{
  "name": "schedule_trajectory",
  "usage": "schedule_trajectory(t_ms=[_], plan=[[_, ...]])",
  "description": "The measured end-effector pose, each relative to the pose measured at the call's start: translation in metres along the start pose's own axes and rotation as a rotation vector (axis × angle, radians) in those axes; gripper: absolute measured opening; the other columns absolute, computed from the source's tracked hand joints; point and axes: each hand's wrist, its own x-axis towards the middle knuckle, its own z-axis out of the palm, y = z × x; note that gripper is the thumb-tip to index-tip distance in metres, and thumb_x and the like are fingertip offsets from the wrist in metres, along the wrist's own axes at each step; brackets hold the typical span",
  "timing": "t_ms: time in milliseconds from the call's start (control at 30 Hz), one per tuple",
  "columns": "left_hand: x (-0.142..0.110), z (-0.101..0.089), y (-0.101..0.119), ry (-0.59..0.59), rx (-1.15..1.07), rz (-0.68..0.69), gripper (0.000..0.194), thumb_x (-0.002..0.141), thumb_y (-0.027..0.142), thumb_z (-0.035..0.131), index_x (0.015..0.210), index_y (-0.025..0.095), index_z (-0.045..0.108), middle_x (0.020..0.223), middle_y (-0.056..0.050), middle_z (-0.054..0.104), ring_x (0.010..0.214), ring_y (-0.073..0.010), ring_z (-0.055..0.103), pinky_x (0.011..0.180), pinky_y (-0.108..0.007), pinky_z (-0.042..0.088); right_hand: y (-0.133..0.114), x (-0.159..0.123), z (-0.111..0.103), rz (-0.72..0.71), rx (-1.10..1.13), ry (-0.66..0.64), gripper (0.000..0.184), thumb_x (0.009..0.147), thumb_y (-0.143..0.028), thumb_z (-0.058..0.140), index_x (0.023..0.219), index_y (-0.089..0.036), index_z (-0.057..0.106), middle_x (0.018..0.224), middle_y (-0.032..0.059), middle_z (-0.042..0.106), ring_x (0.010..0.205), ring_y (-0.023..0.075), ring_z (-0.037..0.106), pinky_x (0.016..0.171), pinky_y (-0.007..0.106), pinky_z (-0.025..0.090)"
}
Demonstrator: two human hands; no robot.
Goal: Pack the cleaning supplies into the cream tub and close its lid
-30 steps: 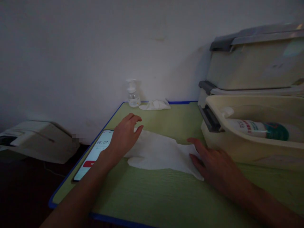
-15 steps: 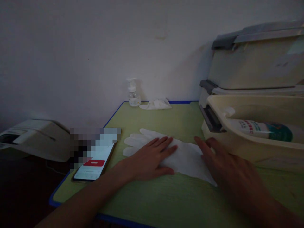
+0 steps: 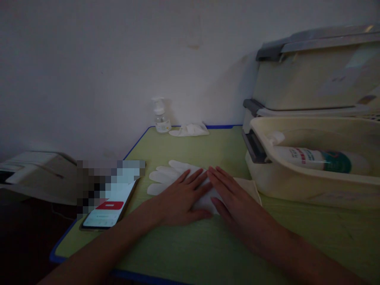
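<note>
White glove (image 3: 168,174) lying on green surface (image 3: 225,148), fingers pointing left. Left hand (image 3: 184,198) resting across it, right hand (image 3: 234,198) alongside; both grips staying unclenched, digits extended, clamping nothing. Flattening seemingly needing light, even palm pressure, without cuff creasing.

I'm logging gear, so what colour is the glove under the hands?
White; the glove shows best in the head view.

dim light, soft shadow on the wall (image 3: 133,51), glowing phone screen (image 3: 117,194), blocky pixelation over its top
</note>
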Motion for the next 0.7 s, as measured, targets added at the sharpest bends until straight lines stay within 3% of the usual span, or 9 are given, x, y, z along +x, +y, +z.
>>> schedule_trajectory(t_ms=[100,167,233,333,433,700], plan=[[-0.001,-0.005,-0.004,0.001,-0.043,-0.028,0.081,0.082,0.062,0.037,0.141,0.011,0.012,0.148,-0.013,0.01,0.136,-0.0221,0.009,0.11,-0.04,0.01,0.006,-0.001,0.006,0.037,-0.09,-0.168,0.057,0.084,-0.031,0.042,0.13,0.003,0.038,0.136,0.0244,0.034,0.128,0.0323,0.028,0.1,0.049,0.034],[-0.001,-0.007,-0.009,0.019,-0.071,-0.094,0.074,0.087,0.059,0.028,0.14,0.011,0.015,0.148,-0.012,0.01,0.136,-0.0192,0.009,0.11,-0.038,0.012,0.01,-0.004,0.009,0.058,-0.126,-0.225,0.064,0.085,-0.041,0.041,0.131,0.002,0.037,0.137,0.0247,0.032,0.128,0.0333,0.028,0.1,0.05,0.033],[0.0,-0.005,-0.012,0.039,-0.054,-0.188,0.066,0.09,0.055,0.017,0.14,0.012,0.018,0.148,-0.01,0.011,0.136,-0.0184,0.01,0.11,-0.041,0.012,0.013,-0.007,0.012,0.064,-0.151,-0.233,0.065,0.085,-0.046,0.038,0.133,-0.001,0.036,0.138,0.0224,0.031,0.128,0.033,0.027,0.1,0.052,0.031],[0.002,0.002,-0.014,0.055,0.043,-0.292,0.065,0.09,0.056,0.017,0.14,0.015,0.017,0.148,-0.009,0.011,0.136,-0.0232,0.01,0.107,-0.053,0.01,0.015,-0.01,0.016,0.071,-0.195,-0.216,0.065,0.086,-0.048,0.035,0.134,-0.005,0.035,0.14,0.0187,0.031,0.129,0.0339,0.026,0.101,0.056,0.028],[0.003,0.007,-0.015,0.064,0.096,-0.314,0.067,0.088,0.06,0.019,0.141,0.02,0.015,0.149,-0.006,0.01,0.136,-0.0263,0.009,0.105,-0.058,0.01,0.015,-0.012,0.02,0.075,-0.232,-0.199,0.066,0.086,-0.051,0.032,0.135,-0.007,0.034,0.141,0.0169,0.03,0.128,0.0352,0.026,0.099,0.058,0.027],[0.002,0.001,-0.015,0.037,0.103,-0.298,0.068,0.087,0.062,0.019,0.141,0.021,0.014,0.149,-0.005,0.007,0.136,-0.0259,0.009,0.104,-0.058,0.013,0.018,-0.012,0.022,0.044,-0.269,-0.175,0.064,0.087,-0.049,0.032,0.135,-0.007,0.034,0.14,0.0169,0.031,0.128,0.0352,0.028,0.098,0.057,0.03]])
